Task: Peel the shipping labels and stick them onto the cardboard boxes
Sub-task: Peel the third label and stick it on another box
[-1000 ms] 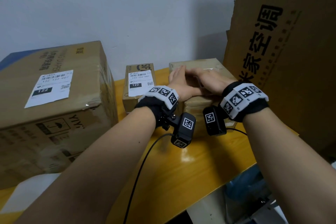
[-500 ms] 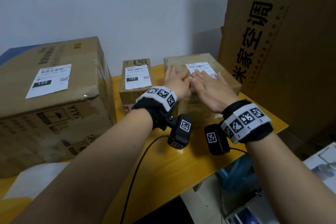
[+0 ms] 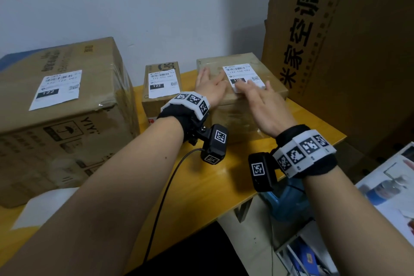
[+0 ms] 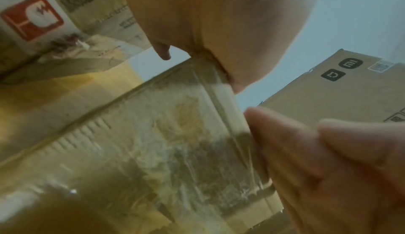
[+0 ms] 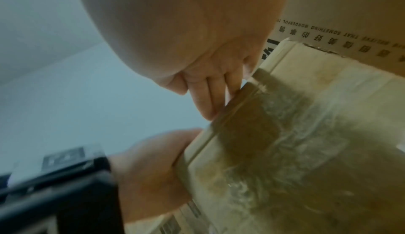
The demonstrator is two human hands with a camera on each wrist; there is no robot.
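Currently we press the label (image 3: 244,77), thin and limp and lying atop the right-hand box (image 3: 266,87), under the flat right hand (image 3: 261,105), our flat left hand (image 3: 209,85) just beside steadying the box; best handled by its free edges.

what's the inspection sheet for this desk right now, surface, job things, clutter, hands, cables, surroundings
surface: yellow wooden table, glossy.
job's things: large box, small box and right box, each with a shipping label on top; right label.
clutter: white sheet at the table's near left.
grippers: left hand flat on the right box; right hand with straight fingers on its label.
cables: black cable from the left wrist camera.
surroundings: tall printed carton on the right, white wall.
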